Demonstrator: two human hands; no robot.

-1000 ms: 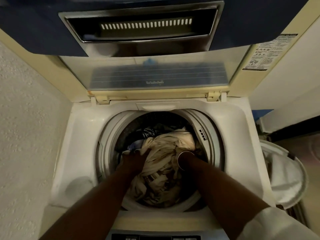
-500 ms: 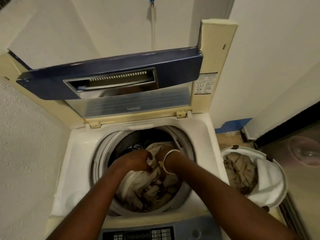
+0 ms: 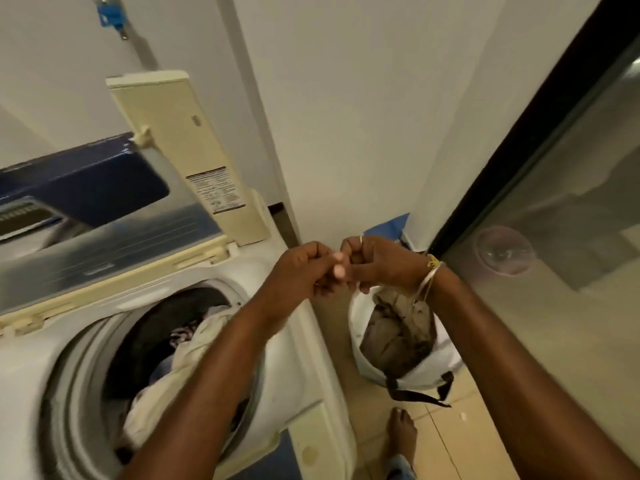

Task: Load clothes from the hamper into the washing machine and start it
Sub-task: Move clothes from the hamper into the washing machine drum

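Note:
The top-loading washing machine [image 3: 304, 344] stands at the left with its lid [image 3: 104, 188] raised. Cream and dark clothes [image 3: 194, 344] fill its drum. A white hamper [image 3: 426, 368] sits on the floor to the right of the machine, holding brownish clothes [image 3: 398, 330]. My left hand [image 3: 304, 268] and my right hand [image 3: 377, 263] meet in the air above the gap between machine and hamper. Their fingers are curled and touch each other. Neither hand holds any cloth.
A dark-framed glass door [image 3: 554, 209] runs along the right. A white wall [image 3: 346, 116] rises behind the hamper. My bare foot [image 3: 403, 434] rests on the tiled floor in front of the hamper. A blue tap [image 3: 110, 17] hangs on the wall above the machine.
Both hands have come up out of the drum and moved right, letting go of the cream clothes. The view has swung right toward the hamper.

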